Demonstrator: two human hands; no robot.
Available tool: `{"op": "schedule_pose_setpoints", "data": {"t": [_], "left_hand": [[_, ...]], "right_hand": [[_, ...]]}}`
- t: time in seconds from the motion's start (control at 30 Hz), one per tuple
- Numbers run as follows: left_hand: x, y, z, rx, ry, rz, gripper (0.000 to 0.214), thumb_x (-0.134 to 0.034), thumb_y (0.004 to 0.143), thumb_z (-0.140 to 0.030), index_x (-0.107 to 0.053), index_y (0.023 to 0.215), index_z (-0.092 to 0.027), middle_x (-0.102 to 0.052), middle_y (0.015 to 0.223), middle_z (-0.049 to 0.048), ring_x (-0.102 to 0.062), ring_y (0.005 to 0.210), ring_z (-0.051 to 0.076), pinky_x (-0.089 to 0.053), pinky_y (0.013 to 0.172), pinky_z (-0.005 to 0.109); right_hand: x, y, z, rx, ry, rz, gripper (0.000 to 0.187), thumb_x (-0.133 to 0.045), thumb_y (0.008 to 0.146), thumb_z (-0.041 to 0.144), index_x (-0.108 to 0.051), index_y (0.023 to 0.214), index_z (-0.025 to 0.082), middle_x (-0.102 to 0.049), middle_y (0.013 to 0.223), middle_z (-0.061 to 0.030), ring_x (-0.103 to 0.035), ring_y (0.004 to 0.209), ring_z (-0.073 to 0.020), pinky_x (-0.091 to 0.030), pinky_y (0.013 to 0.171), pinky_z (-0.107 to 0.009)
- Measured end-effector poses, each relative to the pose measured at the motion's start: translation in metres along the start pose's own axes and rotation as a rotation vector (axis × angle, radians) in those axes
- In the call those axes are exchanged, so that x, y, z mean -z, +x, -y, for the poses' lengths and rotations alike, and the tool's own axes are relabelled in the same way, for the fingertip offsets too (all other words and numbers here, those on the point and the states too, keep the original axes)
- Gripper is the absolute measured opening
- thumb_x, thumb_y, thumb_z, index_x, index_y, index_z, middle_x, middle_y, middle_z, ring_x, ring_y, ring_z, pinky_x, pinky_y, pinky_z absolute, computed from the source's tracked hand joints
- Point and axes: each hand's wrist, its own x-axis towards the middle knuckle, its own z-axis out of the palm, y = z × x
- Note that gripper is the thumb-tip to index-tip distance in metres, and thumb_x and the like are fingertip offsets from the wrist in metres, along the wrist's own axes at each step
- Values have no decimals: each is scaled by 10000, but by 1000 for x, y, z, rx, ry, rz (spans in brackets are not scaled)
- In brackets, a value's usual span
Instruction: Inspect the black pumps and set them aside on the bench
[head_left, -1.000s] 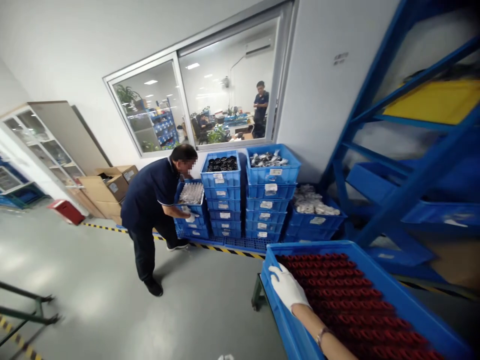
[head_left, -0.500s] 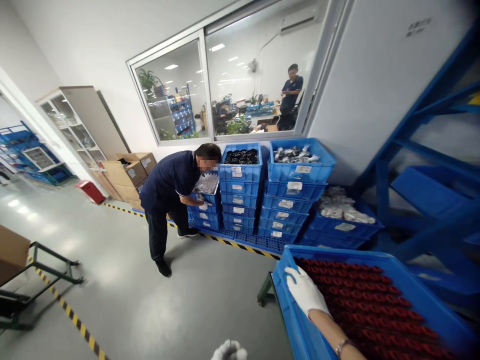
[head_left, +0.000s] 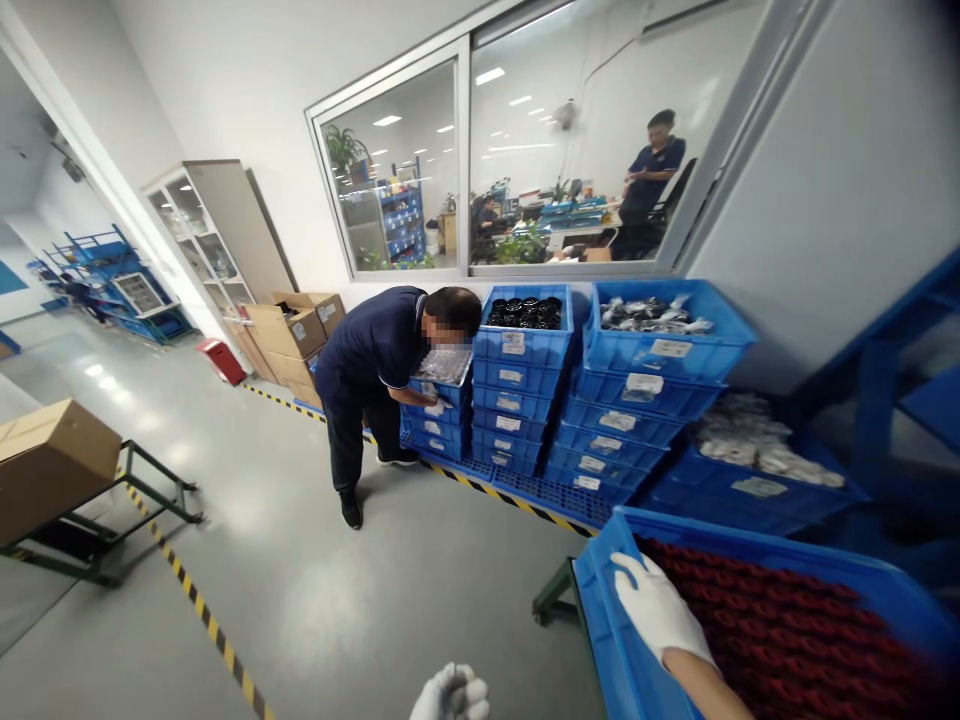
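My right hand (head_left: 658, 612), in a white glove, lies over the near left rim of a blue crate (head_left: 611, 640) with its fingers closed on the edge. The crate holds rows of dark red parts (head_left: 787, 630) and sits on a green cart frame (head_left: 553, 597). My left hand (head_left: 451, 693), also gloved, shows at the bottom edge curled into a loose fist with nothing visible in it.
A co-worker in dark blue (head_left: 379, 375) bends over stacked blue crates (head_left: 517, 390) on a pallet along the wall. More crates (head_left: 660, 370) stand to the right. A cardboard box (head_left: 49, 465) rests on a green trolley at left. Yellow-black floor tape (head_left: 202, 615) crosses the grey floor.
The view has swung left and nearer to the crate stacks. My left hand has risen into view at the bottom. My right hand stays on the crate rim.
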Motion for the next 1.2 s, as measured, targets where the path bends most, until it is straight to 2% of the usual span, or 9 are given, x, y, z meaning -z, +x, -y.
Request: {"op": "schedule_pose_setpoints", "data": {"t": [0.17, 0.33, 0.4, 0.47, 0.63, 0.77, 0.9, 1.03, 1.2], "left_hand": [[31, 0, -10, -22, 4, 1, 236, -598, 961, -398, -619, 997, -166, -755, 849, 52, -702, 715, 188, -497, 747, 317], [58, -4, -20, -10, 18, -6, 341, -590, 955, -430, -603, 1151, -152, -759, 1092, 113, -734, 945, 242, -505, 871, 346], [67, -9, -26, -15, 19, -31, 330, -565, 967, -431, -592, 1156, -162, -754, 1097, 112, -737, 927, 235, -502, 861, 340], [75, -14, -30, -31, 9, -63, 318, -524, 990, -435, -584, 1151, -168, -754, 1055, 98, -737, 864, 219, -501, 831, 333], [89, -32, -37, -30, -24, -85, 413, -493, 1011, -436, -551, 1286, -133, -742, 1162, 117, -733, 997, 245, -505, 916, 347], [95, -39, -37, -46, -24, -104, 440, -505, 1003, -410, -533, 1320, -106, -746, 1152, 126, -734, 944, 243, -511, 895, 351], [89, -30, -35, -32, -9, -96, 369, -585, 957, -389, -570, 1232, -143, -762, 1083, 95, -733, 900, 206, -507, 850, 314], [60, -4, -40, -6, 62, -56, 264, -624, 932, -398, -607, 1042, -157, -758, 950, 72, -715, 762, 181, -502, 783, 304], [12, 45, -78, -35, 114, -59, 221, -622, 928, -382, -610, 976, -167, -744, 873, 55, -693, 686, 175, -509, 749, 313]], "right_hand": [[0, -3, 2, -10, -29, -6, 488, -349, 948, 399, -733, 1214, 259, -527, 1531, -74, -708, 1090, -272, -569, 901, -379], [0, -5, 4, -15, -57, -15, 482, -364, 946, 398, -741, 1210, 256, -494, 1557, -83, -705, 1067, -295, -561, 900, -419], [-1, -5, 5, -22, -68, -22, 485, -365, 946, 395, -740, 1218, 252, -495, 1555, -90, -702, 1068, -307, -559, 899, -435], [-1, -5, 6, -30, -81, -28, 488, -365, 945, 394, -740, 1220, 245, -502, 1550, -97, -707, 1044, -316, -562, 883, -450], [0, -9, 9, -17, -130, -45, 488, -353, 954, 382, -741, 1219, 247, -519, 1533, -95, -710, 1030, -308, -564, 867, -441], [3, -12, 13, -12, -166, -62, 485, -362, 951, 371, -753, 1204, 238, -550, 1504, -110, -719, 997, -304, -572, 840, -437], [6, -16, 17, -5, -197, -92, 489, -375, 940, 372, -769, 1193, 230, -542, 1512, -127, -729, 946, -309, -585, 809, -448], [9, -17, 21, 21, -231, -159, 528, -361, 943, 398, -753, 1237, 202, -472, 1565, -149, -684, 1106, -357, -568, 895, -486], [13, 28, 27, 117, -217, -217, 626, -307, 954, 408, -658, 1357, 83, -427, 1604, -157, -500, 1396, -334, -412, 1165, -425]]}}
